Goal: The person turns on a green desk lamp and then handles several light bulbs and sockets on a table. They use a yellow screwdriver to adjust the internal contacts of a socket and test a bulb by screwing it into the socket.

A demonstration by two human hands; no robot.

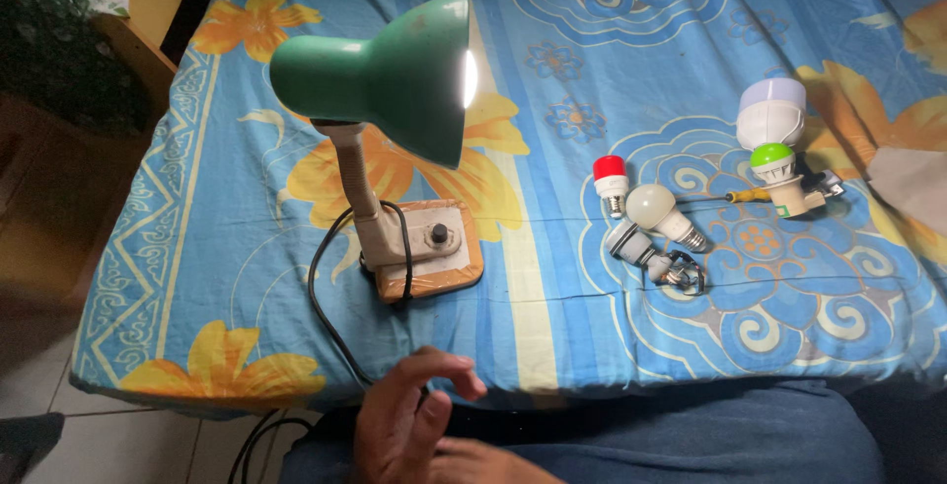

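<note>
**Inspector:** Your left hand (409,425) sits low at the near edge of the bed, fingers loosely curled and parted, grip holding nothing. Only part of one hand shows, so I read it as your left; your right hand is out of view.

**Operator:** And what is nearest to it?

**Inspector:** The black cord (326,316), which runs from the lamp base (426,247) off the bed's edge just beside your fingers. The green desk lamp (395,74) stands upright on the patterned bedsheet (552,297), lit, shade turned toward the bulbs.

**Operator:** Risks?

**Inspector:** In my judgement, three. Snag that cord and you could tip the lamp, since it stands on soft bedding. The shade may be hot while lit. The loose bulbs lie on a yielding surface and could roll if you press the mattress.

**Operator:** The count?

**Inspector:** One lamp, one cord. Well to the right: one red-capped bulb (611,180), one white round bulb (659,212), one grey socket with wires (641,250), one large white bulb (770,117), one green-topped bulb (772,161) in a pale holder, and one yellow-handled screwdriver (748,195).
</note>
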